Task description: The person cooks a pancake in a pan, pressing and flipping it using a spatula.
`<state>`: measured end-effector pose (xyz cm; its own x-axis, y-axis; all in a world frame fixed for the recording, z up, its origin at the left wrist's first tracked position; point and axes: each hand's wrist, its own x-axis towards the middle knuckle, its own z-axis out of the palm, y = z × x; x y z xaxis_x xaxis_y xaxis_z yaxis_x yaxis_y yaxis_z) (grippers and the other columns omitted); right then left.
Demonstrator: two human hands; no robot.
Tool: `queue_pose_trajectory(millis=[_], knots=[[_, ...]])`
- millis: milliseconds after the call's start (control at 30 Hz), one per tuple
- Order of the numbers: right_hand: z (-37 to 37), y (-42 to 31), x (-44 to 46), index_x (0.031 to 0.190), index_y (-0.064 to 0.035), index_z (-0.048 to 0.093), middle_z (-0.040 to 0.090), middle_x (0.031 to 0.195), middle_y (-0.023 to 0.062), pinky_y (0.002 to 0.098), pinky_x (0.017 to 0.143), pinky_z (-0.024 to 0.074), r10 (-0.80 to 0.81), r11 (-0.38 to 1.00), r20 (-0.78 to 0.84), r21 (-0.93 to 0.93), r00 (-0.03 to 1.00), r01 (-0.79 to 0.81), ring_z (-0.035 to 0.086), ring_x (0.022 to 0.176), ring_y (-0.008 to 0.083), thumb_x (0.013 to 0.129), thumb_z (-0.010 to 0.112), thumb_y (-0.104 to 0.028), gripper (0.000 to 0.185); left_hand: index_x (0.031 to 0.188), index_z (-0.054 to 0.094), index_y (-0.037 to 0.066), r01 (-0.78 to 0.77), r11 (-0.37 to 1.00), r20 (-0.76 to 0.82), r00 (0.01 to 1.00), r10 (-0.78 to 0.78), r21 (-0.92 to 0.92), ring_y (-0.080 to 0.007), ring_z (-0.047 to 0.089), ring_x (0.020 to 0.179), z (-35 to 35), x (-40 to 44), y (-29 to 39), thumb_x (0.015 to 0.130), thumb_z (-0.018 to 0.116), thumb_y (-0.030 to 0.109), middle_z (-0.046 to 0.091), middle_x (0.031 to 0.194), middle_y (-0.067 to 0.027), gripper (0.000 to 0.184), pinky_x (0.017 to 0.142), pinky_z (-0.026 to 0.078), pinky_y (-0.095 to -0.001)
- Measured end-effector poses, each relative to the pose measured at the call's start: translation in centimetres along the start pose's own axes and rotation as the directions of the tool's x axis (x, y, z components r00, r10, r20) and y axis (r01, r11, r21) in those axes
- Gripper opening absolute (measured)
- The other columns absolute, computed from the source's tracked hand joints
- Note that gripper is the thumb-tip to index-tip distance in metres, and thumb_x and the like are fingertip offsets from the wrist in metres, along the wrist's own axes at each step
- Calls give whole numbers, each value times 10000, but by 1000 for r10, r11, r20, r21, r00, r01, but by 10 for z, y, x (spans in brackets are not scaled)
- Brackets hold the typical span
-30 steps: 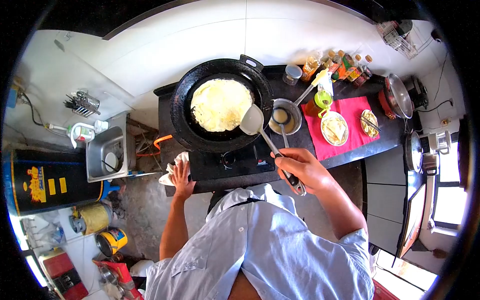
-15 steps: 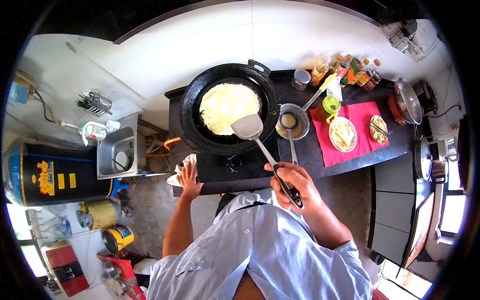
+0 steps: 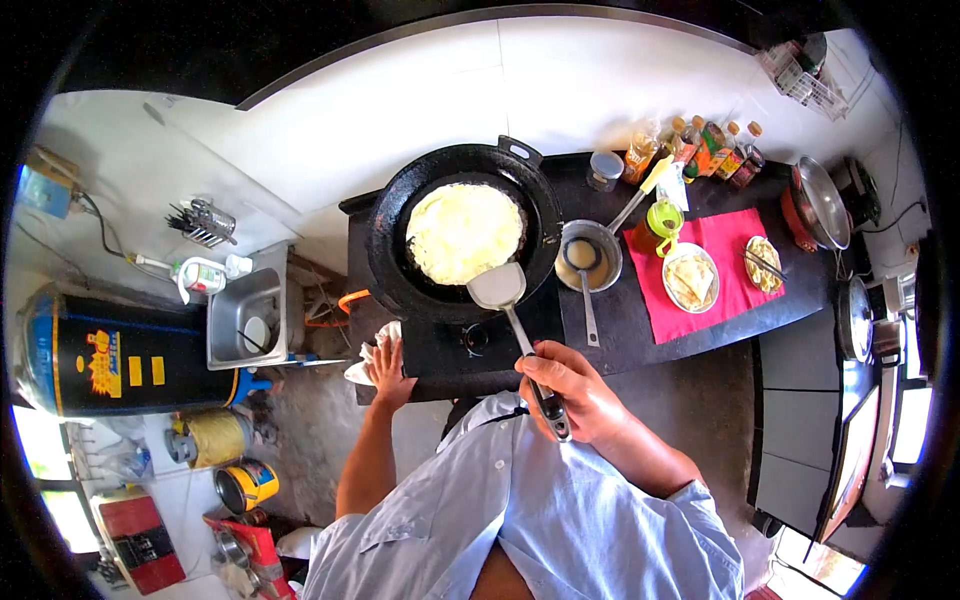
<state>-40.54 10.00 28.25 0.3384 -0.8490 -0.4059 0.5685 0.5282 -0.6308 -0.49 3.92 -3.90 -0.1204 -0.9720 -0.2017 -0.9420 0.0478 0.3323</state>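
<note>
Countertop, dark and smooth, curves across the view and carries a broad black wok, round, with its loop handle pointing away from the person to the upper right. To the right, a crimson cloth lies spread as a rough rectangle beneath dishes of pale food.

The spatula is at the wok's near right side, its long axis slanting from the person's body up and slightly left, blade foremost. Its blade is flat, grey and round-cornered, its shaft slim, its handle black and shiny with a paler end. The blade overlaps the wok's near rim, beside the edge of the pancake; whether they touch cannot be told. Half a second ago the blade covered part of that edge and the handle leaned farther right; now it sits nearer the body, more in line with it.

A metal saucepan, right of the wok, holds milky liquid and a ladle. The pancake is round, pale yellow and mottled, flat inside the wok.

The right hand is closed around the spatula's handle. The left hand, fingers extended, rests on a crumpled white rag at the counter's edge, as before.
</note>
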Motion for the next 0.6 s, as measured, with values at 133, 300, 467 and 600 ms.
queue_pose_trajectory(millis=[133, 300, 467, 600], knots=[[3, 4, 2, 1094, -20, 535, 587, 651, 93, 290, 360, 384, -12, 1000, -6, 9, 1000, 12, 520, 393, 170, 1050, 620, -271, 268, 1713, 133, 284, 22, 1000, 45, 999, -21, -11, -427, 34, 1631, -1, 1, 0, 734, 849, 224, 29, 1796, -56, 1215, 1246, 88, -692], [6, 3, 1, 1099, -21, 539, 578, 644, 89, 291, 356, 381, -7, 1000, -11, -2, 1000, 7, 512, 388, 167, 1050, 615, -283, 277, 1712, 134, 278, 12, 1000, 36, 999, -12, -8, -432, 37, 1629, -2, 1, 2, 735, 855, 226, 30, 1794, -64, 1216, 1249, 97, -687], [6, 4, 4, 1102, -21, 545, 575, 641, 88, 297, 375, 392, -25, 999, -9, -44, 1000, 25, 501, 398, 167, 1056, 597, -304, 291, 1705, 174, 312, 15, 1000, 23, 1000, -15, -14, -438, 58, 1627, 0, 1, 0, 735, 876, 214, 52, 1794, -64, 1201, 1230, 144, -698], [6, 5, 4, 1101, -18, 550, 576, 644, 88, 300, 388, 398, -29, 999, -15, -46, 999, 29, 504, 415, 165, 1058, 591, -312, 299, 1706, 166, 314, 16, 1000, 25, 1000, -16, -17, -436, 50, 1629, 0, 1, 1, 739, 870, 210, 40, 1795, -65, 1201, 1232, 140, -695]])
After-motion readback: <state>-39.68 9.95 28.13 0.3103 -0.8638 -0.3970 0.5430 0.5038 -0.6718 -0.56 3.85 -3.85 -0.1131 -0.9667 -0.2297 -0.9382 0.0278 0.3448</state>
